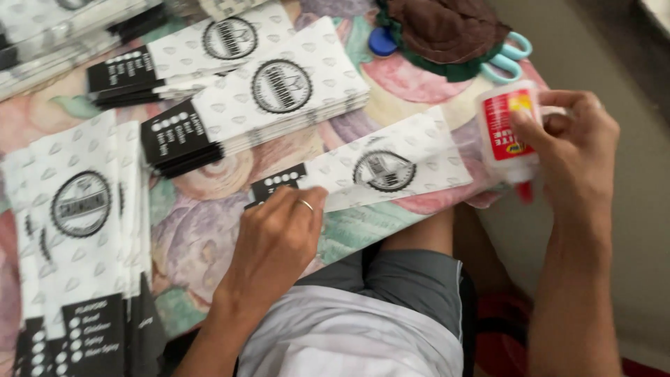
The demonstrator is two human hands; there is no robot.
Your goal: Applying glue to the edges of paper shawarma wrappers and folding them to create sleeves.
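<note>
The right hand (572,143) is clamped around a white glue bottle (508,129) with a red label, its red tip pointing down. At about nine o'clock from it, the left hand (276,241) presses flat, fingers together, on the dark end of a white paper bag (380,167). The bag's long axis runs from three to nine o'clock across the floral worktop (202,230), nearer the left hand. Stacks of bags (279,91) lie at eleven o'clock.

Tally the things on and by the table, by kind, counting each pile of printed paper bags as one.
Piles of printed paper bags: 4
Single paper bag under the left hand: 1
Glue bottle in the right hand: 1
Scissors: 1
Brown cloth: 1
Total: 8
</note>
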